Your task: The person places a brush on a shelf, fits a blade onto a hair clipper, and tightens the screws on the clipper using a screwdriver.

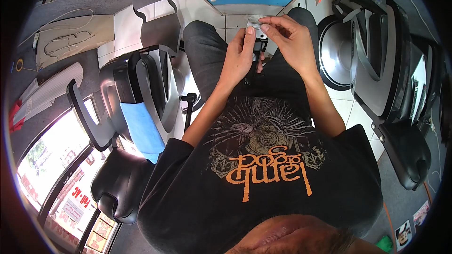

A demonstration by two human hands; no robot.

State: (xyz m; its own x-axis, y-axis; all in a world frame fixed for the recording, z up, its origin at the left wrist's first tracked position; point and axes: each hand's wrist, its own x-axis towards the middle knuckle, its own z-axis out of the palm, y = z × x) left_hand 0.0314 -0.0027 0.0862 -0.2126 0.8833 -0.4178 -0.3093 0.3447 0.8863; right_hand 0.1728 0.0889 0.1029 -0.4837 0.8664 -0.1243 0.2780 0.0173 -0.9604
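Handling a clipper, seen from above. The black clipper (257, 49) lies just past 12 o'clock in the view, over the lap between the knees (202, 35), its toothed head (255, 26) pointing toward 12. The left hand (239, 56), at the clipper's 9 o'clock, wraps its fingers round the body, the thumb beside the toothed head. The right hand (294, 42), at 3 o'clock, appears to pinch the head's edge between thumb and forefinger. For sound work, the left grasp should be firm enough to prevent rolling, while the right fingers apply light, even pressure. Fingertips belong on the flat sides, clear of the tooth points; steady wrists help avoid slips.
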